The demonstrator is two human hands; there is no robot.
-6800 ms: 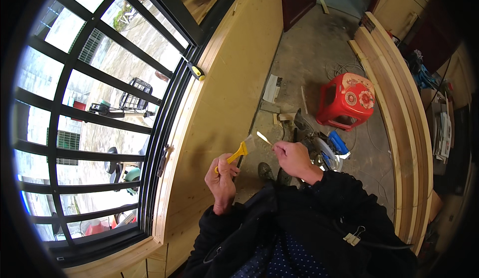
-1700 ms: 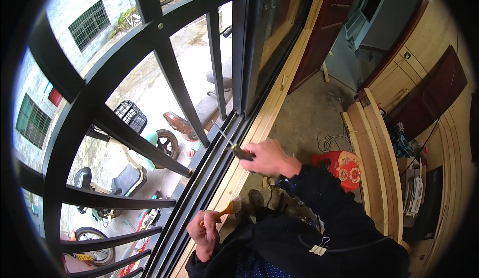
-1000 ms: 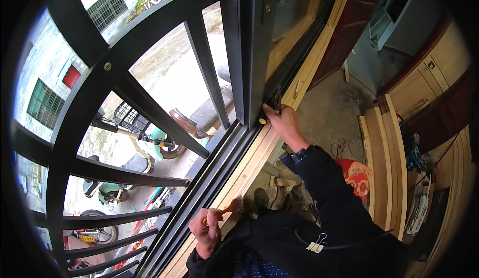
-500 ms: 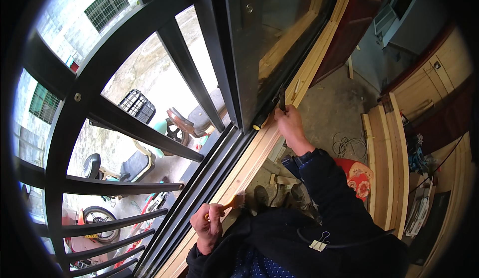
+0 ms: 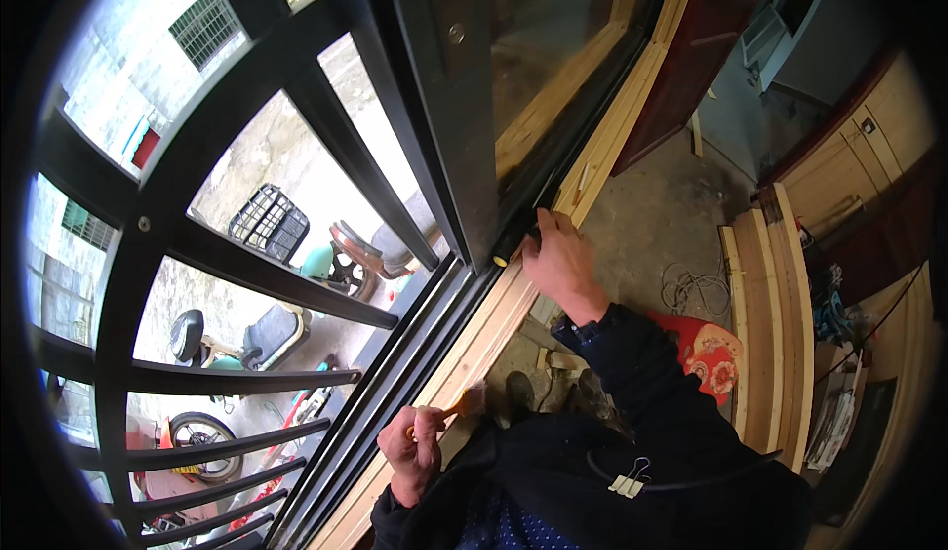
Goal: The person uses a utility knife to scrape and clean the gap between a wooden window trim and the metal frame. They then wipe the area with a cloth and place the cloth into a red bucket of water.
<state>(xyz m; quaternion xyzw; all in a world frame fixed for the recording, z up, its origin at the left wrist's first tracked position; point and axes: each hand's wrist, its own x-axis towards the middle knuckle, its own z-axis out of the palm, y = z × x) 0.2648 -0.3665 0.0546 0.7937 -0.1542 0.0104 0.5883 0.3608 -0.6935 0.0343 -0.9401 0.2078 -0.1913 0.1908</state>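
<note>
My left hand [image 5: 410, 441] is closed round the orange handle of a small brush [image 5: 458, 407], above the near stretch of the wooden sill [image 5: 469, 353]. The brush's pale bristles point right. Farther along, my right hand [image 5: 563, 266] is at the sill with bent fingers. Its fingertips touch something dark, mostly hidden by the hand. Just left of them lies a black tube with a yellow end, like a flashlight [image 5: 502, 260], against the black window frame [image 5: 469, 278]. A thin pencil-like stick [image 5: 583, 181] rests on the sill beyond my right hand.
Black window bars [image 5: 281, 272] stand at the left, with parked scooters [image 5: 272, 338] outside. Dark window glass [image 5: 553, 66] rises beyond my right hand. At right are stacked wooden boards [image 5: 755, 323], a red patterned item [image 5: 706, 353] and coiled wire [image 5: 691, 288] on the floor.
My right hand has moved slightly nearer and lower along the sill. The dark tool upright in its fingers earlier no longer shows that way. My left hand stays in place with the brush.
</note>
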